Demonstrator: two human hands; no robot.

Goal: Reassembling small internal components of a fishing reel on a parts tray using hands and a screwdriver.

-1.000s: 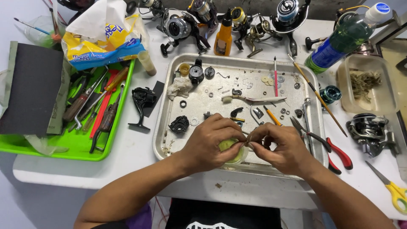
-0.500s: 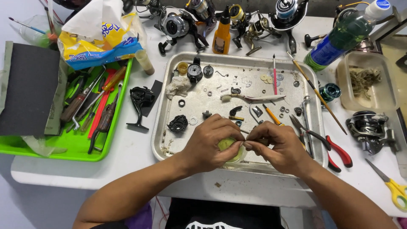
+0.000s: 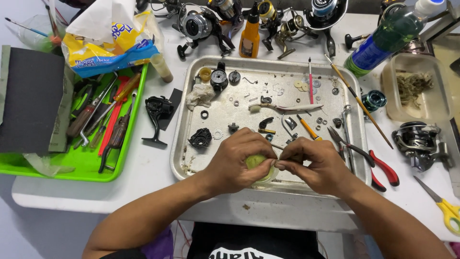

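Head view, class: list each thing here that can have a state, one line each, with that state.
Left hand: closed around the small green round part.
Right hand: fingers pinched at that part's edge.
Metal tray: flat on the table, holding loose small parts.
Red-handled pliers: lying across the tray's right rim.
Green bottle: lying tilted, capped.
Orange bottle: upright, capped.
Yellow scissors: lying closed.

Bright, even overhead light flooded the white table (image 3: 143, 172), casting only soft, short shadows. Mild glare dulled the metal tray (image 3: 225, 108). Focus held sharp at centre, while wide-angle distortion bent the frame's edges and corners slightly.
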